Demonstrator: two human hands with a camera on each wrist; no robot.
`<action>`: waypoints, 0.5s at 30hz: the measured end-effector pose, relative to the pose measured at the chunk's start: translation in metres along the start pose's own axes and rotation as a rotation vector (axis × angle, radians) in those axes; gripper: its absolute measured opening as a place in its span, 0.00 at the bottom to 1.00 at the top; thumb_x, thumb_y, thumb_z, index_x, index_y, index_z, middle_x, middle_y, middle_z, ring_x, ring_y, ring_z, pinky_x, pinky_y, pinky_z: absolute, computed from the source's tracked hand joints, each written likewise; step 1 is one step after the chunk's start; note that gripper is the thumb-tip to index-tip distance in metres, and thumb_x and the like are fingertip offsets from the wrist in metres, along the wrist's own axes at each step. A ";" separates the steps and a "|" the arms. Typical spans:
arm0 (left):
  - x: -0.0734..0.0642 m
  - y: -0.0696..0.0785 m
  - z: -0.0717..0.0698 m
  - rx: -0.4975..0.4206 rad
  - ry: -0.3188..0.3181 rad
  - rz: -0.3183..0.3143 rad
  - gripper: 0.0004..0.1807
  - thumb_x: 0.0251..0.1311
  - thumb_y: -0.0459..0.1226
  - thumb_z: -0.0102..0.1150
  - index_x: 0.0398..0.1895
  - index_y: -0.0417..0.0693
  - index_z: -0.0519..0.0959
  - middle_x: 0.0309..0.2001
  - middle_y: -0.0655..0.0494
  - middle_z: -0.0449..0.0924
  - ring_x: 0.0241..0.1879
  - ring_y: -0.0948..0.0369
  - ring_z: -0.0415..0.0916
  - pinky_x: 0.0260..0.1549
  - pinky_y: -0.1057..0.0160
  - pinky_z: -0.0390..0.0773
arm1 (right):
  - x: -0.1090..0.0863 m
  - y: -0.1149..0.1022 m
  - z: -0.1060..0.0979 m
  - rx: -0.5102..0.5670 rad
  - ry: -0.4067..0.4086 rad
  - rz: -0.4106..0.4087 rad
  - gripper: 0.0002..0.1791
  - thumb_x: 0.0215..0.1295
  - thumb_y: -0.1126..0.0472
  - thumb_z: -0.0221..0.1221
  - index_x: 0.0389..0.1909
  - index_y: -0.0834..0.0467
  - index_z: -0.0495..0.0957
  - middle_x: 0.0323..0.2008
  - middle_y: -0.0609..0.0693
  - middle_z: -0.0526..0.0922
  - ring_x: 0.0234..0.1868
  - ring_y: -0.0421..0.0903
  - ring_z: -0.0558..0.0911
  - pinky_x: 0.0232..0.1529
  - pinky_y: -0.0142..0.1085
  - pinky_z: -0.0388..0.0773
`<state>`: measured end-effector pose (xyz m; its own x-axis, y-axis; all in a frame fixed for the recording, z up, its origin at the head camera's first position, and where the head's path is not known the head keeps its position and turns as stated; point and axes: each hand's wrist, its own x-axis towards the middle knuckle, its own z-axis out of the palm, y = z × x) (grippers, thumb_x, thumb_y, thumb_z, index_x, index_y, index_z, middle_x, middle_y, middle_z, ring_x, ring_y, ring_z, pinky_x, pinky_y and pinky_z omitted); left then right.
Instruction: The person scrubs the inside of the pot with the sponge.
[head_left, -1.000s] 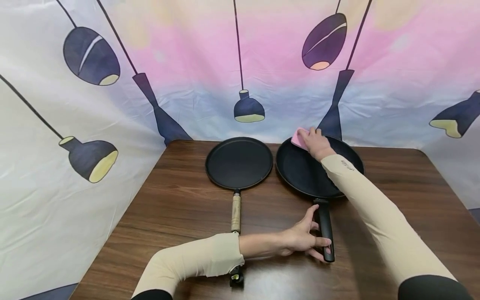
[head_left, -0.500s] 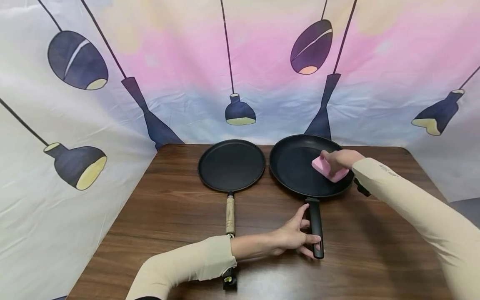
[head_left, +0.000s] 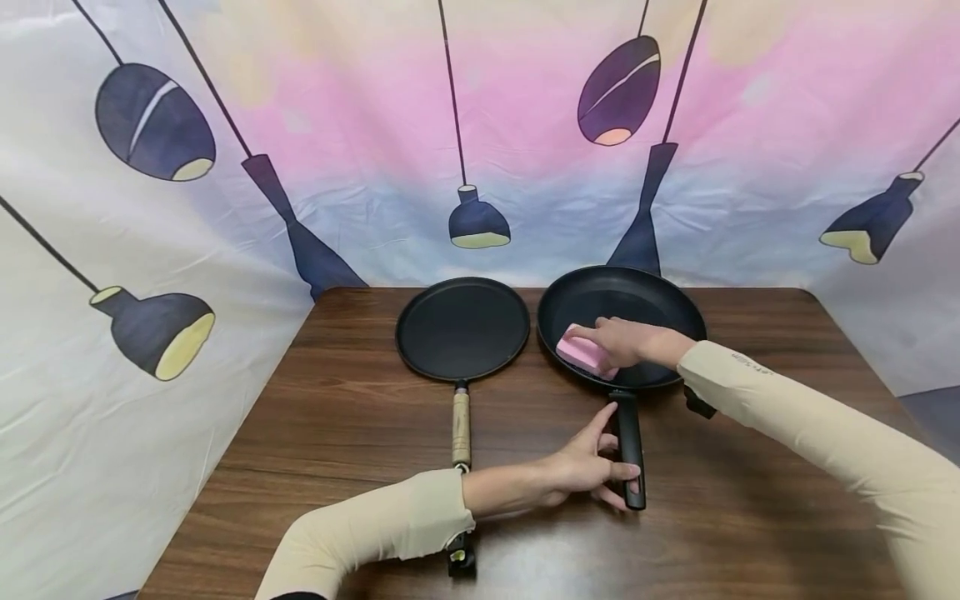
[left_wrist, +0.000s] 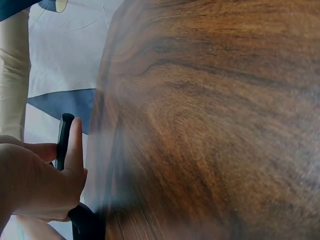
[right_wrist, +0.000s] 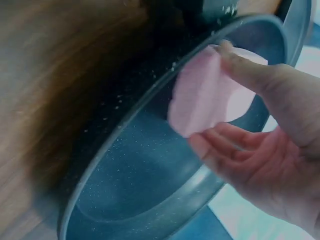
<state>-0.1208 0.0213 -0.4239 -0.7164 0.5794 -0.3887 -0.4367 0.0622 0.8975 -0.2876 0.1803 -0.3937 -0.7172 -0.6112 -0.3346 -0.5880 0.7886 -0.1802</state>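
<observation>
One wood-grain table [head_left: 315,417] bears a black frying pan [head_left: 645,302], just beside a flatter griddle pan [head_left: 462,329]; the left hand [head_left: 581,465] grips the frying pan's handle [head_left: 631,442], the right hand [head_left: 630,340] pinches a pink sponge [head_left: 581,353] inside it

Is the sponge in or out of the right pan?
In. The right hand grips the sponge within the right pan; head and right wrist views agree.

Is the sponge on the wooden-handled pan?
No, the sponge is inside the black-handled pan in the head view.
</observation>
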 end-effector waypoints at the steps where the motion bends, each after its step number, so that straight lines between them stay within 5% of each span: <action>1: 0.000 0.000 -0.001 0.002 0.005 -0.002 0.50 0.66 0.21 0.58 0.82 0.62 0.46 0.51 0.52 0.75 0.34 0.56 0.84 0.35 0.50 0.91 | 0.005 0.001 0.001 -0.017 0.033 -0.010 0.39 0.66 0.61 0.68 0.76 0.48 0.63 0.54 0.67 0.75 0.47 0.57 0.77 0.51 0.53 0.83; 5: -0.001 0.000 -0.004 0.007 0.022 -0.015 0.51 0.64 0.20 0.59 0.81 0.64 0.47 0.50 0.52 0.74 0.34 0.55 0.85 0.33 0.51 0.92 | 0.025 0.007 0.001 -0.075 0.141 -0.014 0.37 0.67 0.62 0.67 0.76 0.51 0.65 0.48 0.66 0.77 0.45 0.58 0.78 0.50 0.54 0.83; 15: -0.001 -0.001 0.001 -0.031 0.010 -0.056 0.55 0.64 0.21 0.60 0.83 0.65 0.41 0.56 0.51 0.74 0.38 0.51 0.86 0.39 0.46 0.91 | 0.041 0.049 -0.008 -0.021 0.195 0.214 0.37 0.70 0.67 0.60 0.78 0.53 0.61 0.59 0.75 0.71 0.60 0.73 0.72 0.55 0.64 0.79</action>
<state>-0.1192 0.0218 -0.4240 -0.6957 0.5678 -0.4399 -0.4926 0.0685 0.8675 -0.3486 0.1936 -0.4089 -0.8829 -0.4346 -0.1779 -0.4222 0.9005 -0.1046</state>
